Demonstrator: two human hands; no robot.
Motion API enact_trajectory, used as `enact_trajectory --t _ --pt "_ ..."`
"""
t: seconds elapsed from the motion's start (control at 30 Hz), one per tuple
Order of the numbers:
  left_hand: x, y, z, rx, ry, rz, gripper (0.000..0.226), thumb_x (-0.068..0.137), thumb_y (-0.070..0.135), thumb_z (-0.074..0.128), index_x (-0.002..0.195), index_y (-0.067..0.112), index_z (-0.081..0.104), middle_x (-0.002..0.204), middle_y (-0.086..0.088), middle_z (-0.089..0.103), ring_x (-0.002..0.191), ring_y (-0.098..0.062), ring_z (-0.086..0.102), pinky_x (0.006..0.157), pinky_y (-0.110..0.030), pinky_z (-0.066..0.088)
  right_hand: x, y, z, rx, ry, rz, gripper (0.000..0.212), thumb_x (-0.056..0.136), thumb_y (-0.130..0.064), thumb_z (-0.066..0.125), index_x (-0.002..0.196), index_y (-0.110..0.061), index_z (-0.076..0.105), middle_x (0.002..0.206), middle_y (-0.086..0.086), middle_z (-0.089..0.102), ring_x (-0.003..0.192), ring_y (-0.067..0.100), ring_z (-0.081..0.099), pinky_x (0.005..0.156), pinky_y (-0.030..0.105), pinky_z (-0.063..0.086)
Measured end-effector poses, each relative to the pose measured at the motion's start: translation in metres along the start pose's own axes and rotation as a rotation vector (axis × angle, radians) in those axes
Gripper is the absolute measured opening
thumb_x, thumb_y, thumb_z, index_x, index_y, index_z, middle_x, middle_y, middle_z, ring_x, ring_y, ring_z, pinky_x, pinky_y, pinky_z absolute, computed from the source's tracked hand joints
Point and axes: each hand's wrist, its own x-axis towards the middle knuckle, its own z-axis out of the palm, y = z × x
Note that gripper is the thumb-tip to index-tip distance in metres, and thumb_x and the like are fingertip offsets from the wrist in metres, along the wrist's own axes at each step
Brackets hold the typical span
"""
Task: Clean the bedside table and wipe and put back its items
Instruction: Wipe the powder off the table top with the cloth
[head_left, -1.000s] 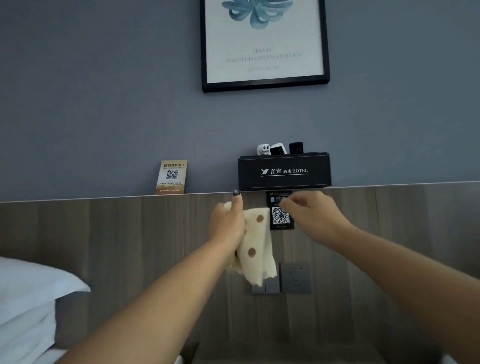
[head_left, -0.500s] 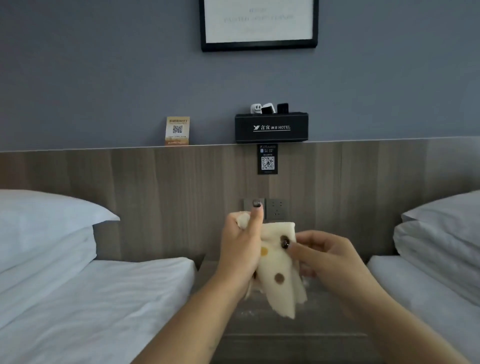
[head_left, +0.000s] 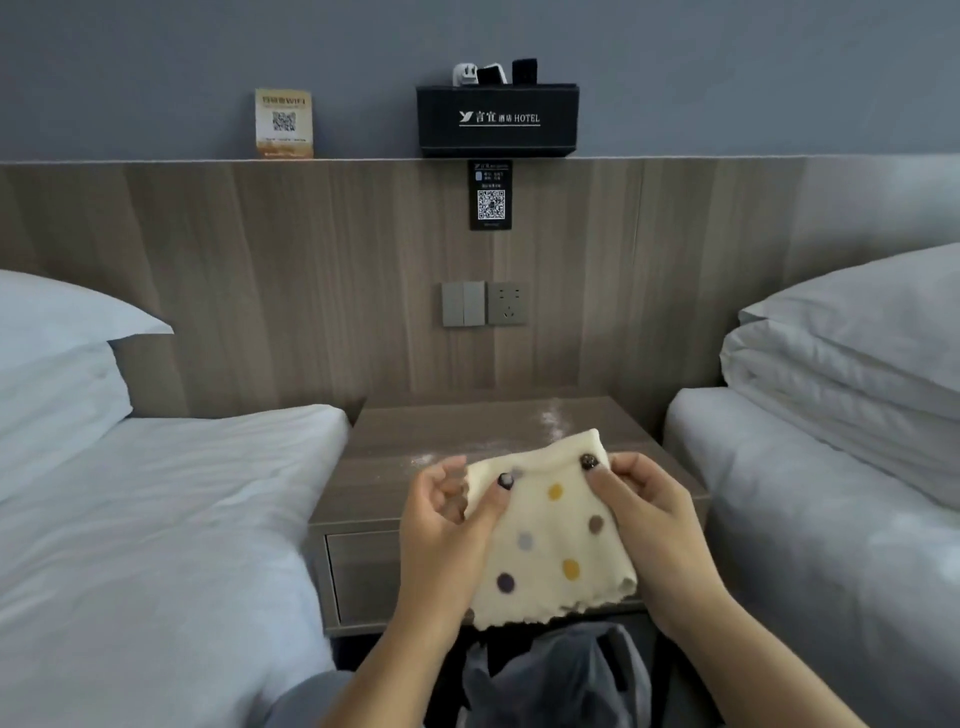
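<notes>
My cloth (head_left: 550, 545) hides the near middle of the table (head_left: 467, 431) top and part of its drawer front. My left hand (head_left: 447, 514) and right hand (head_left: 644, 514) cover the cloth's upper corners. The small print on the wifi card (head_left: 283, 123) and the QR tag (head_left: 490, 195) is too fine to read. The pillows (head_left: 852, 353) run off both side edges, and my forearms off the bottom

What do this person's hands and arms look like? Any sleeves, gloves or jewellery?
Both forearms are bare, with no sleeves in view and no gloves. The left hand and the right hand have dark-painted fingernails. No rings, watch or bracelets show on either one.
</notes>
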Motion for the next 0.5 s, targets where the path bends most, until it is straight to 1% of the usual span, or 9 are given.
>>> enact_trajectory --t 0.03,0.07,0.1,0.17,0.27,0.33,0.37,0.43,0.5 --pt "0.001 -0.007 0.002 -0.082 -0.035 -0.089 0.032 0.073 0.029 0.083 0.101 0.019 0.071 0.099 -0.005 0.073 0.086 -0.005 0.069 0.078 -0.029 0.058 0.004 0.008 -0.003 0.007 0.001 0.016 0.012 0.092 -0.016 0.06 0.087 -0.008 0.066 0.075 0.008 0.071 0.068 0.019 0.065 0.063 0.036 0.053" --pt "0.002 -0.014 0.004 -0.134 -0.07 -0.164 0.023 0.074 0.026 0.082 0.093 0.015 0.075 0.093 -0.012 0.075 0.082 -0.019 0.072 0.075 -0.04 0.059 0.007 0.017 -0.006 0.01 -0.02 0.043 0.012 0.091 -0.019 0.062 0.088 -0.008 0.067 0.077 0.009 0.072 0.069 0.02 0.066 0.065 0.038 0.053" --pt "0.002 -0.021 0.006 -0.143 -0.086 -0.204 0.017 0.076 0.024 0.081 0.087 0.012 0.076 0.088 -0.016 0.075 0.077 -0.028 0.072 0.071 -0.046 0.058 0.009 0.025 -0.008 0.005 -0.055 0.079 0.012 0.089 -0.02 0.065 0.089 -0.008 0.067 0.08 0.01 0.073 0.071 0.022 0.067 0.066 0.041 0.055" --pt "0.004 -0.038 0.011 -0.095 -0.071 -0.194 0.02 0.074 0.028 0.082 0.079 0.01 0.074 0.082 -0.019 0.073 0.072 -0.032 0.067 0.067 -0.051 0.056 0.013 0.044 -0.013 -0.058 -0.077 0.109 0.012 0.082 -0.017 0.074 0.088 -0.009 0.068 0.083 0.012 0.073 0.074 0.027 0.071 0.066 0.043 0.057" --pt "0.01 -0.053 0.023 0.003 -0.043 -0.091 0.027 0.072 0.029 0.081 0.064 0.013 0.061 0.065 -0.009 0.061 0.064 -0.02 0.053 0.059 -0.034 0.042 0.02 0.068 -0.017 -0.228 0.117 -0.017 0.016 0.074 -0.012 0.081 0.08 -0.018 0.067 0.075 0.002 0.072 0.071 0.022 0.069 0.057 0.035 0.057" --pt "0.016 -0.055 0.035 0.038 -0.076 -0.039 0.032 0.074 0.025 0.08 0.065 0.009 0.053 0.062 -0.005 0.053 0.059 -0.015 0.047 0.055 -0.027 0.037 0.028 0.072 -0.016 -0.402 0.241 -0.165 0.02 0.074 -0.015 0.079 0.077 -0.026 0.062 0.073 -0.005 0.067 0.07 0.01 0.064 0.061 0.03 0.054" --pt "0.02 -0.054 0.042 0.038 -0.099 -0.033 0.031 0.077 0.02 0.078 0.069 0.006 0.052 0.061 -0.004 0.053 0.057 -0.013 0.046 0.052 -0.025 0.037 0.034 0.071 -0.016 -0.481 0.274 -0.278 0.021 0.074 -0.013 0.077 0.078 -0.025 0.061 0.074 -0.007 0.064 0.071 0.007 0.06 0.063 0.024 0.051" --pt "0.032 -0.049 0.056 0.015 -0.131 -0.05 0.023 0.083 0.015 0.073 0.077 0.003 0.054 0.061 -0.002 0.054 0.053 -0.011 0.048 0.048 -0.021 0.038 0.048 0.07 -0.017 -0.561 0.276 -0.521 0.021 0.075 -0.003 0.074 0.079 -0.019 0.061 0.078 -0.006 0.058 0.073 0.006 0.055 0.062 0.014 0.043" --pt "0.049 -0.046 0.069 -0.019 -0.147 -0.084 0.018 0.086 0.014 0.069 0.083 0.002 0.056 0.066 -0.004 0.057 0.059 -0.012 0.053 0.053 -0.022 0.042 0.063 0.071 -0.018 -0.575 0.186 -0.663 0.018 0.077 -0.003 0.071 0.086 -0.016 0.063 0.086 -0.004 0.056 0.077 0.006 0.055 0.063 0.011 0.042"
